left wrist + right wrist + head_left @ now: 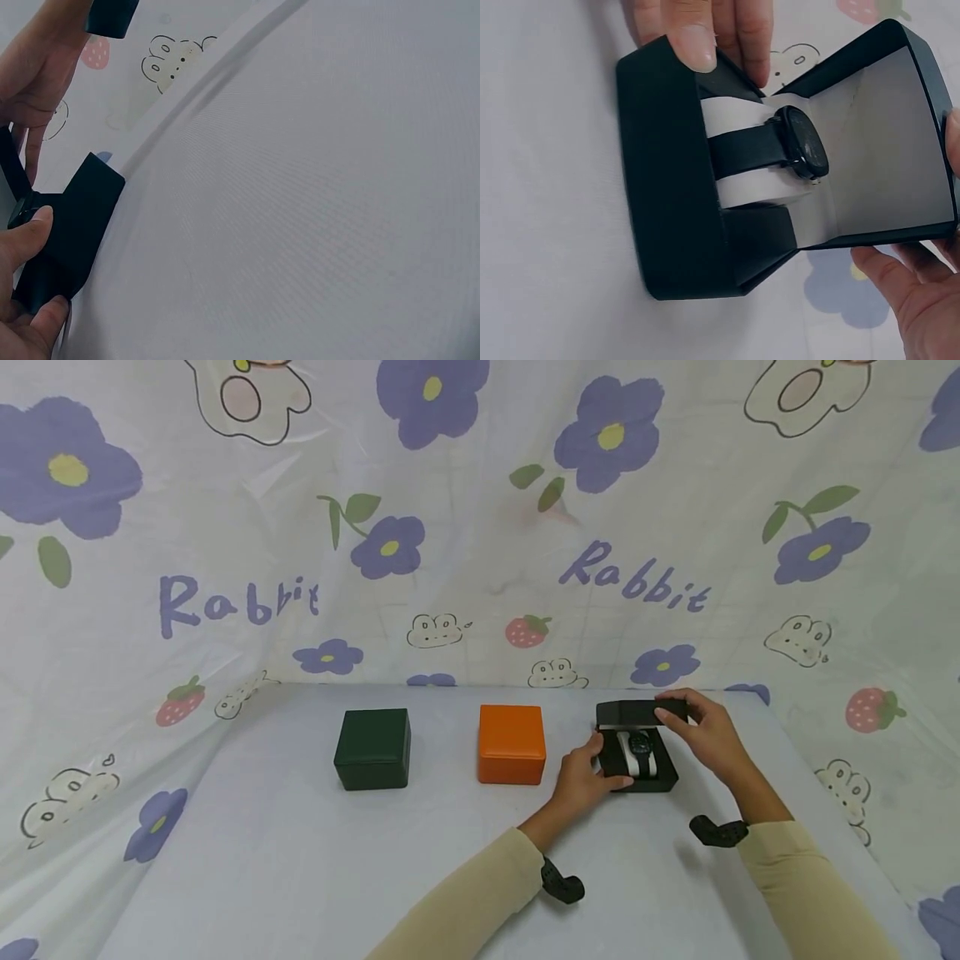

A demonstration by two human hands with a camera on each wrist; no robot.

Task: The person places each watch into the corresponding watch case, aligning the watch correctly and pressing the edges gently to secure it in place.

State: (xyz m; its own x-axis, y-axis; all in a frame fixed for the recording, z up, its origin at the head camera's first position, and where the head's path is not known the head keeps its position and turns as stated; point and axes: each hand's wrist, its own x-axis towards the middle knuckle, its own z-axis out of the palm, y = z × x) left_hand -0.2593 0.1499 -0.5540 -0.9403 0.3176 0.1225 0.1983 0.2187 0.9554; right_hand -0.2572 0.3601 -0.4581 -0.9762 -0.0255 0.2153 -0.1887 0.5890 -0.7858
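A black watch box (663, 781) stands on the right of the table with its lid (628, 713) raised. Inside, a black watch (804, 146) is wrapped round a white cushion (739, 116). My left hand (577, 778) grips the left side of the box, its thumb over the front rim. The right hand (708, 735) holds the lid by its right end, thumb in front and fingers behind. In the right wrist view the lid's pale lining shows, and the watch face is turned toward it.
An orange box (512, 745) sits left of the black one, and a dark green box (373, 750) farther left; both are closed. A white cloth (300, 877) covers the table. Behind hangs a curtain (465, 543) printed with flowers and rabbits.
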